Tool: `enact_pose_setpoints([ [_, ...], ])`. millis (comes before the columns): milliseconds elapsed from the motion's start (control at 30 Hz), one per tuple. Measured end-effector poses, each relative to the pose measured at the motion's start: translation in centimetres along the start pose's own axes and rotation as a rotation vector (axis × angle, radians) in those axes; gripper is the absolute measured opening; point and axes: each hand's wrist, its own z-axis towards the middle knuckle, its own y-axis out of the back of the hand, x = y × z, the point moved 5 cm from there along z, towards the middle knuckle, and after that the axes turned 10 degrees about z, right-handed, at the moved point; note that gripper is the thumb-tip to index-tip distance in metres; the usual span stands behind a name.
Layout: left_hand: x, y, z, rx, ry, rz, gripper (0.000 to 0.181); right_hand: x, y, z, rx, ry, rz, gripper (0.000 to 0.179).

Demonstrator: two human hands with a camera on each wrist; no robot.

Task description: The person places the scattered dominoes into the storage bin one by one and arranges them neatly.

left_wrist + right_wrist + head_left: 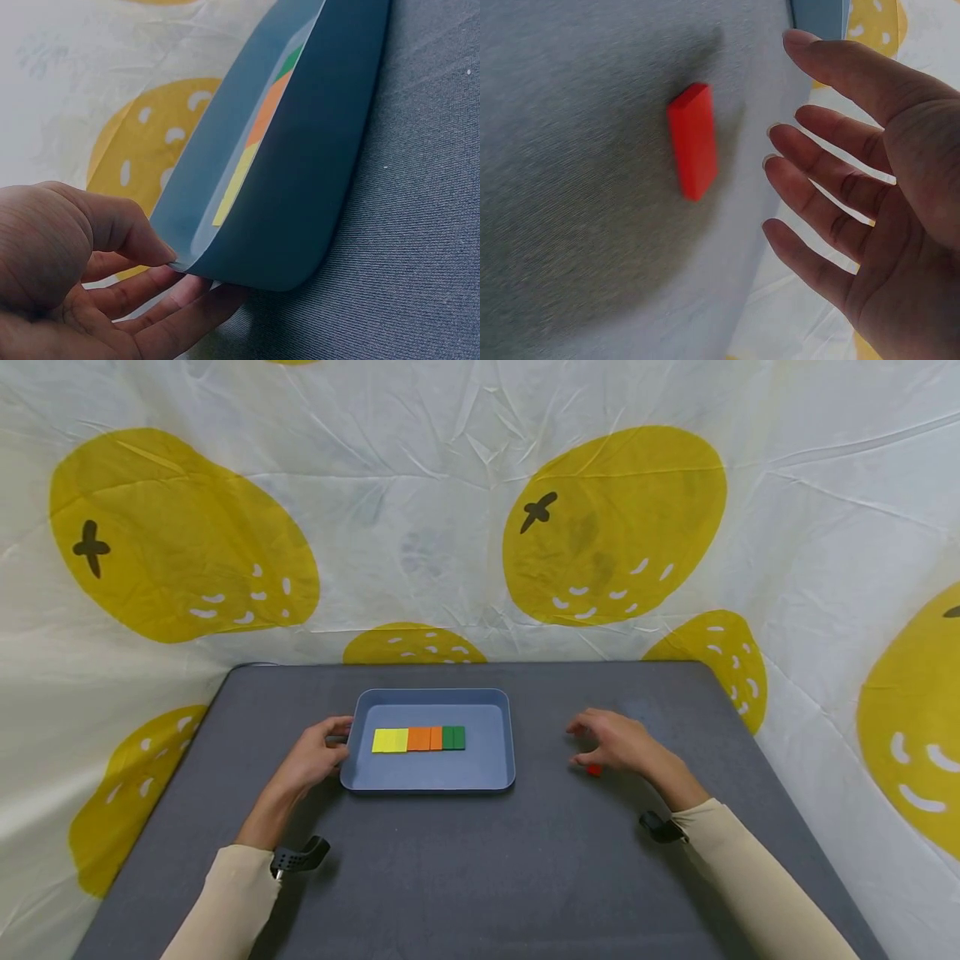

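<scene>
A blue-grey tray (pixel 487 768) lies on the table with a row of flat blocks inside: yellow blocks (pixel 390 741), orange blocks (pixel 424 739) and green blocks (pixel 453 738), side by side. My left hand (pixel 309 760) pinches the tray's left rim, thumb on the edge and fingers against the outer wall, as the left wrist view shows. To the right of the tray, my right hand (pixel 621 743) hovers over a small red block (pixel 694 142). Its fingers are spread and relaxed, apart from the block. In the head view that hand partly covers the block.
A dark grey cloth covers the table (pixel 442 877). Behind it and at both sides hangs a white curtain (pixel 420 543) printed with yellow fruit. Black bands (pixel 300 857) are worn on both wrists, over beige sleeves.
</scene>
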Motion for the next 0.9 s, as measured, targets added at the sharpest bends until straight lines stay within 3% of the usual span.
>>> enact_pose_setpoints([
  [333,-0.2,0.0,-0.2,0.000,0.003,0.002,0.063,-1.5,-0.7,-2.1,0.012,-0.084,-0.026,0.047],
  [433,-0.2,0.0,-0.2,0.000,0.003,0.000,0.063,-1.6,-0.9,-2.5,0.006,-0.076,-0.042,0.045],
  [567,-0.2,0.0,-0.2,-0.003,0.007,0.000,0.063,-1.7,-0.9,-2.7,-0.020,-0.057,-0.064,0.042],
  [900,-0.4,0.2,-0.2,-0.006,0.009,0.004,0.062,-2.1,-0.6,-2.8,-0.053,-0.123,-0.102,0.044],
])
